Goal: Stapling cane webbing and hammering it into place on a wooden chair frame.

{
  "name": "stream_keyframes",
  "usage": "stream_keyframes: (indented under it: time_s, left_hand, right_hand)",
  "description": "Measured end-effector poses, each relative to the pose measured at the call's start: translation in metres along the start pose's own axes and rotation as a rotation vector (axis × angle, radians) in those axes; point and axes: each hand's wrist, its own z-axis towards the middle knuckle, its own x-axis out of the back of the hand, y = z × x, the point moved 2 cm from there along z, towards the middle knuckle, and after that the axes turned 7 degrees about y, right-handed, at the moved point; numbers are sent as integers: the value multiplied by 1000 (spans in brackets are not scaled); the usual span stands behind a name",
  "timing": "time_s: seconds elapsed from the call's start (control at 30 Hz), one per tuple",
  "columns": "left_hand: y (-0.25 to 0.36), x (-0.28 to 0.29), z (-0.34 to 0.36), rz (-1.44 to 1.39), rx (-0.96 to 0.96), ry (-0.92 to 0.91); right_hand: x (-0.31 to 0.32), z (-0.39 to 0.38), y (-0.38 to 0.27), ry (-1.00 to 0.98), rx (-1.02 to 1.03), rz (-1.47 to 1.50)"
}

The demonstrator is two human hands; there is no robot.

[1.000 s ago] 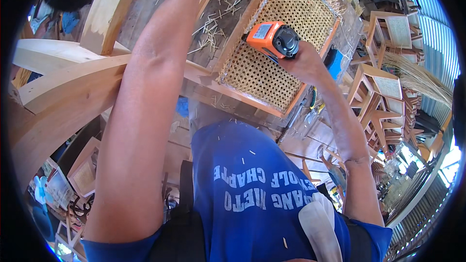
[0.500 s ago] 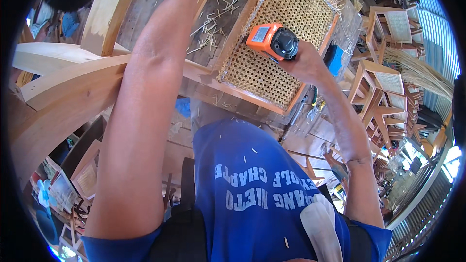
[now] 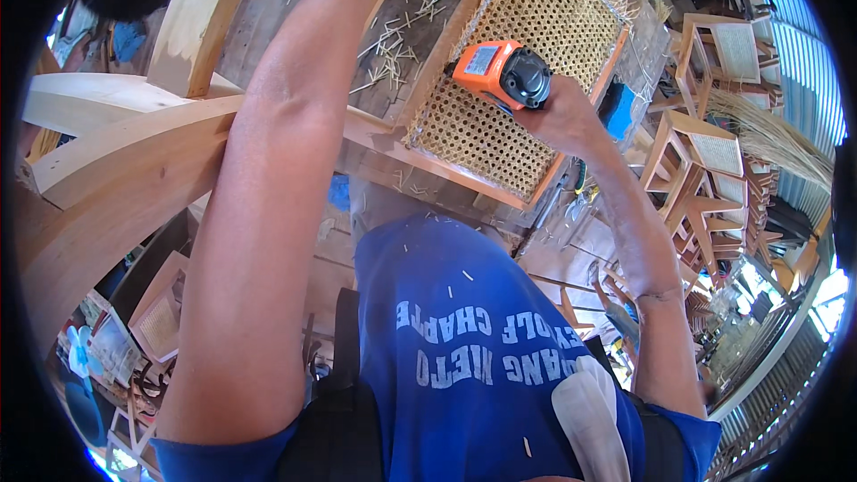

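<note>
My right hand [image 3: 564, 118] is closed around the handle of an orange-and-black power tool, which looks like a staple gun [image 3: 502, 74]. Its orange front end reaches the left rail of a wooden frame [image 3: 464, 180]. Woven cane webbing [image 3: 486, 143] in an open hole pattern fills that frame, with loose cane ends sticking out at the far right corner. The tool covers part of the weave. My left arm [image 3: 290, 125] stretches up past the frame's left side, and its hand lies beyond the upper picture edge.
Cut cane scraps [image 3: 393, 49] litter the worktop left of the frame. Curved pale timber parts [image 3: 134, 156] stand close beside my left arm. Wooden chair frames [image 3: 705, 156] are stacked at the right, near a bundle of long cane strands [image 3: 772, 134]. A blue object [image 3: 616, 112] lies near my right wrist.
The cane-filled frame sits very slightly farther right in the picture. My right hand keeps its grip on the staple gun, nearly in the same place.
</note>
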Motion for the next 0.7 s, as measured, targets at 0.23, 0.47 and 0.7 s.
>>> stream_keyframes:
  time_s: [0.23,0.47,0.7]
  left_hand:
    - [-46,-25,16,-64,203,1]
    - [-18,12,-7,-495,-173,-101]
    - [-1,7,-4,-287,257,-43]
  right_hand:
    - [-7,5,-9,50,107,15]
    - [-4,2,0,73,83,95]
    - [-6,-7,-2,9,49,81]
